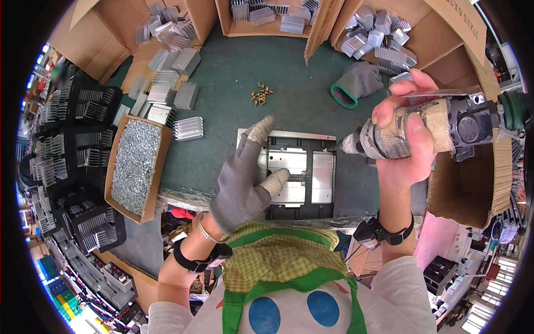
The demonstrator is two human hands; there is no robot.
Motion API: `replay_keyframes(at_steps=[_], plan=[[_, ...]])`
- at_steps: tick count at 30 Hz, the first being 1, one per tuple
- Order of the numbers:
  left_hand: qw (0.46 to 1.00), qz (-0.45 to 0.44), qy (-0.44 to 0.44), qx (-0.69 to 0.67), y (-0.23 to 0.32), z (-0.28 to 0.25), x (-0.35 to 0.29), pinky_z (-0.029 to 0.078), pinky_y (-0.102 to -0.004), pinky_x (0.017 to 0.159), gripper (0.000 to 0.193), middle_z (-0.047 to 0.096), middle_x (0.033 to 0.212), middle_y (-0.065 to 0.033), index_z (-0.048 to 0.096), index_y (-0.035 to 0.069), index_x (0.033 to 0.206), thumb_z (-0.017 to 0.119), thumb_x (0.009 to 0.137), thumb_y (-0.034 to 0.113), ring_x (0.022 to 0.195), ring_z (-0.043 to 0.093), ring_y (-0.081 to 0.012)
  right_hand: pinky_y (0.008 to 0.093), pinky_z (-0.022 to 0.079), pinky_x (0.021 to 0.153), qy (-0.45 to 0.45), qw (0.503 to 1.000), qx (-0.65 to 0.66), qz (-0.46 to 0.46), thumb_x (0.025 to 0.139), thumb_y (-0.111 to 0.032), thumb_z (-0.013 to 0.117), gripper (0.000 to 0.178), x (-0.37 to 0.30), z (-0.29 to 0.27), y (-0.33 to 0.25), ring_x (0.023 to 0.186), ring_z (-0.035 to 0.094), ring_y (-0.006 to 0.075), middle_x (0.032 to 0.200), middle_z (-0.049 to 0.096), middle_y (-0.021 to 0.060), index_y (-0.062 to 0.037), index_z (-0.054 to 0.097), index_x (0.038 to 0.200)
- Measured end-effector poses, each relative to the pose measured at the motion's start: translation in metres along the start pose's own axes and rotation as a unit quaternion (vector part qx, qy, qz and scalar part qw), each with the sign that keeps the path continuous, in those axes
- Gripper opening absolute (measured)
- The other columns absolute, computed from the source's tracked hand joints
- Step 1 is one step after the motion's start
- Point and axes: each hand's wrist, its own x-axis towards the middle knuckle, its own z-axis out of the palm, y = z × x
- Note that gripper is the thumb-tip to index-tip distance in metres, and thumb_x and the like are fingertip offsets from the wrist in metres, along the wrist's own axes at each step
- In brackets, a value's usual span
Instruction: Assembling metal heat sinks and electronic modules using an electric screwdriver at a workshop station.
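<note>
A dark green surface (239,72) is ringed by cardboard boxes of finned metal heat sinks. The left hand (245,178), in a grey glove, lies open with its fingers spread on a metal plate in a black frame (303,172) at the near middle. The bare right hand (409,131) is closed around a worn powered screwdriver (428,128), held to the right above the plate, tip pointing left. Farther off lie loose brass screws (261,93) and a spare grey glove (359,82). A box of silver screws (135,167) stands left.

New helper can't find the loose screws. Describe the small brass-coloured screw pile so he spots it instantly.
Start at the green work mat. Above the metal jig plate, left of the spare grey glove, lies the small brass-coloured screw pile: loose and golden, unlike the boxed silver screws.
</note>
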Motion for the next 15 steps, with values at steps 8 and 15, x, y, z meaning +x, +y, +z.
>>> replay_keyframes(at_steps=[8, 15], plan=[[0.996, -0.068, -0.032, -0.051, 0.004, -0.001, -0.001, 0.033, -0.0332, 0.097, 0.060, 0.048, 0.120, -0.0191, 0.034, -0.006, 0.129, 0.057, 0.076, 0.011, 0.112, 0.046, -0.0266, 0.0258, 0.044, 0.058, -0.028, 0.999, 0.017, 0.020, 0.072, -0.014, 0.053, 0.053, 0.005, 0.008, -0.001, 0.064, 0.055, 0.0151, 0.096, 0.055, 0.0175, 0.0098, 0.040, 0.118], [0.999, -0.044, -0.012, -0.007, 0.008, 0.001, -0.004, 0.034, -0.0334, 0.096, 0.059, 0.046, 0.123, -0.0220, 0.034, -0.005, 0.129, 0.053, 0.074, 0.001, 0.113, 0.047, -0.0299, 0.0247, 0.044, 0.058, -0.033, 0.999, 0.012, 0.041, 0.073, -0.015, 0.057, 0.051, 0.000, 0.012, 0.001, 0.065, 0.054, 0.0140, 0.092, 0.056, 0.0167, 0.0085, 0.042, 0.115]])
